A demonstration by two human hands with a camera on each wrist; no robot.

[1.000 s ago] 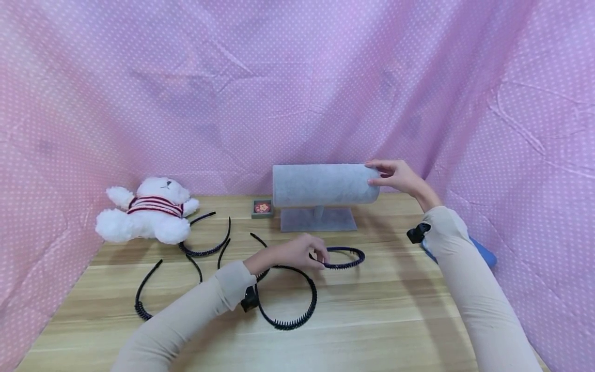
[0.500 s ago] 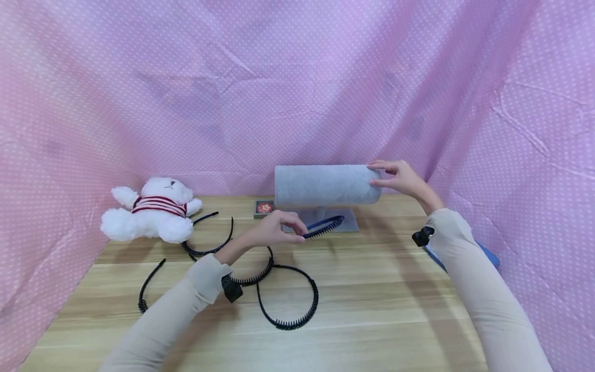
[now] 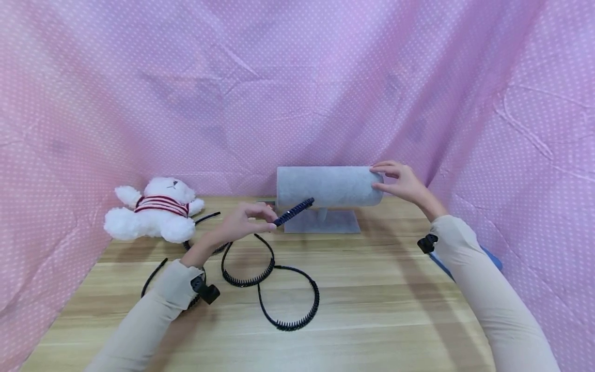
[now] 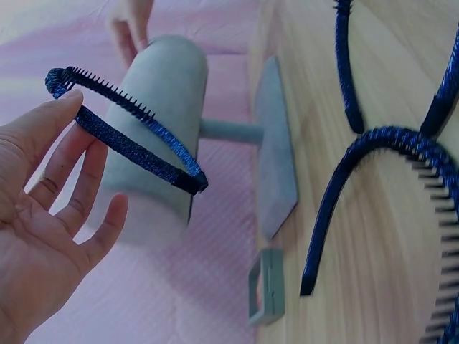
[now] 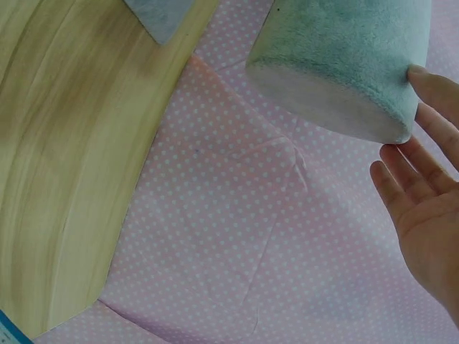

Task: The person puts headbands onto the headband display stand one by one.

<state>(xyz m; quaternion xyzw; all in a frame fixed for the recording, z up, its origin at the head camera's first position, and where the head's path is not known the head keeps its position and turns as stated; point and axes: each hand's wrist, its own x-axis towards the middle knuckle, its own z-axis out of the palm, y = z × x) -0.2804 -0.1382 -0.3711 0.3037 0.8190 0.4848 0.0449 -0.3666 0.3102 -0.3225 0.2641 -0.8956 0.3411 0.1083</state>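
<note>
My left hand (image 3: pixel 239 223) pinches a dark blue toothed headband (image 3: pixel 295 212) between thumb and fingers, raised above the table in front of the grey display stand. In the left wrist view, the headband (image 4: pixel 133 152) has a sparkly band with small comb teeth, and the other fingers are spread below it. The stand (image 3: pixel 325 186) is a plush horizontal roll on a post and flat base, bare along its length. At the roll's right end, my right hand (image 3: pixel 402 183) holds it between thumb and fingers; the right wrist view shows the thumb on its side and fingertips at its end rim.
Several headbands lie on the wooden table (image 3: pixel 372 320), including a front one (image 3: pixel 290 327) and another (image 3: pixel 246 284) touching it. A white plush bear (image 3: pixel 160 209) sits at left. A small grey box (image 4: pixel 267 287) stands beside the base. A blue object (image 3: pixel 491 257) lies behind the right forearm.
My left hand has lifted the headband off the table and carried it left and up, turning it to a slant before the stand. My right hand stays at the roll's end.
</note>
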